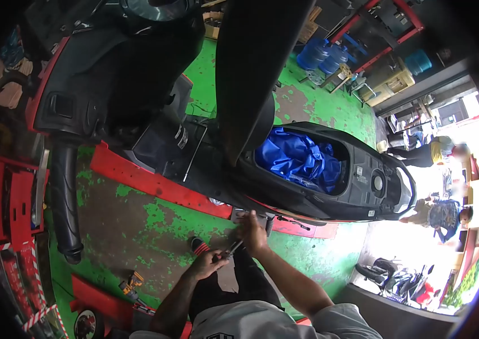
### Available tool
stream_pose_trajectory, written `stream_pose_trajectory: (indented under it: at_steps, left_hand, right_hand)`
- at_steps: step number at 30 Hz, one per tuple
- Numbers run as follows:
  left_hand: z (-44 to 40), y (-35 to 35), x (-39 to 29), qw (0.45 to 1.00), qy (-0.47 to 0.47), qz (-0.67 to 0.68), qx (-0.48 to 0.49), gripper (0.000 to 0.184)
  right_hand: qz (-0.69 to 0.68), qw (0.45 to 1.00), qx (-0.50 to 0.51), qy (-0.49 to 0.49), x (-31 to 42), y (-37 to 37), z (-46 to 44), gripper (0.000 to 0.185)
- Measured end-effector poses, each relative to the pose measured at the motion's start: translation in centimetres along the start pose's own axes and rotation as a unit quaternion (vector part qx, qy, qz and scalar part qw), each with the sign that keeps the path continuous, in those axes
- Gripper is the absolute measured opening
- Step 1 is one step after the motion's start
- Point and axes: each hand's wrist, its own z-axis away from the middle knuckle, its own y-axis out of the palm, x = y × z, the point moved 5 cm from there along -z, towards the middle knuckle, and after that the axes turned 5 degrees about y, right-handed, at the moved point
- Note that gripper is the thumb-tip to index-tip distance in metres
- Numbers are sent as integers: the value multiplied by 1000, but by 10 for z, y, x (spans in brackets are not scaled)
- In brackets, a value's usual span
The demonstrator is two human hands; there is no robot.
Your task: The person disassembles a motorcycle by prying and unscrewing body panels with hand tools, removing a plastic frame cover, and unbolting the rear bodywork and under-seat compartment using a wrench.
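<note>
My left hand [210, 264] is closed around the dark handle of what looks like a screwdriver [236, 246], held over my lap. The tool's metal shaft points up toward my right hand [252, 233]. That hand is beside the lower side of a black scooter [301, 204], its fingers curled together; what they hold, if anything, is too small to make out. The scooter's seat [253, 62] is raised. Crumpled blue cloth or plastic [299, 158] fills the storage compartment under it.
A red platform [155, 185] runs beneath the scooter. A yellow cordless drill [132, 282] lies on the green floor [163, 220] at lower left, near a wheel [88, 325]. Blue water jugs [313, 55] stand at the back. Two people are at the right; parked motorcycles [400, 277] are lower right.
</note>
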Motion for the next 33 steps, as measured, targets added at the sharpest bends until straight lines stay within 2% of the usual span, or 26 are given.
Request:
stream_pose_trajectory:
  at_steps: [1,2,3,4,5,6,7,10,12,14,16,17,19,20,22,23,24,25,28,29,30,32,33]
  left_hand:
    - [2,-14,-7,992,94,-57,-61,27]
    - [1,-28,5,990,65,-73,-106,29]
    - [-5,-48,27,979,78,-79,-173,30]
    - [-15,-69,49,963,93,-86,-238,31]
    - [-25,-90,55,948,60,-121,-288,31]
    - [-39,-112,55,929,26,-154,-336,31]
    - [-60,-132,50,910,35,-205,-359,31]
    - [-134,-179,24,875,20,-286,-390,33]
    - [-188,-208,29,851,-52,-345,-392,39]
    - [-229,-225,25,836,-136,-381,-370,48]
    - [-271,-247,44,779,-20,-464,-421,45]
    - [-300,-265,72,782,-18,-467,-412,45]
    - [-311,-303,99,642,249,-530,-494,45]
    - [-300,-293,96,641,242,-536,-493,45]
    - [-260,-262,59,631,135,-524,-556,46]
    - [-244,-255,53,780,60,-379,-494,47]
    - [-227,-233,45,889,-14,-212,-406,48]
    - [-190,-191,0,873,-31,-314,-373,41]
    - [-119,-117,-7,924,23,-242,-295,35]
    - [-93,-83,-51,921,-37,-269,-281,32]
    - [-76,-57,-84,927,67,-264,-256,32]
    - [-55,-14,-153,930,97,-269,-230,29]
    - [-51,13,-208,907,179,-318,-209,26]
  right_hand:
    - [61,997,-41,-18,1,4,-3,50]
    - [61,997,-42,-19,8,3,3,50]
    - [306,931,-69,-185,38,7,20,47]
    - [522,779,-91,-335,64,19,41,49]
    - [576,719,-113,-373,88,15,55,53]
    - [599,661,-111,-439,116,6,67,45]
    - [627,597,-152,-476,142,-10,76,37]
    - [632,515,-265,-515,219,-67,80,24]
    - [650,475,-326,-495,245,-102,70,18]
    - [706,428,-317,-468,249,-119,62,14]
    - [713,425,-313,-461,250,-127,56,13]
    - [719,424,-300,-461,248,-129,54,11]
    - [722,438,-300,-443,245,-132,55,11]
    - [722,449,-289,-440,246,-129,53,11]
    - [706,449,-285,-467,247,-124,51,10]
    - [712,445,-285,-463,247,-125,51,10]
    - [717,437,-288,-461,249,-126,51,11]
    - [713,432,-288,-471,250,-127,52,13]
    - [704,450,-277,-474,250,-128,56,15]
    - [720,447,-271,-456,249,-131,54,19]
    - [713,452,-274,-462,252,-130,56,19]
    - [719,466,-253,-449,252,-128,59,28]
    - [723,477,-237,-439,251,-129,59,39]
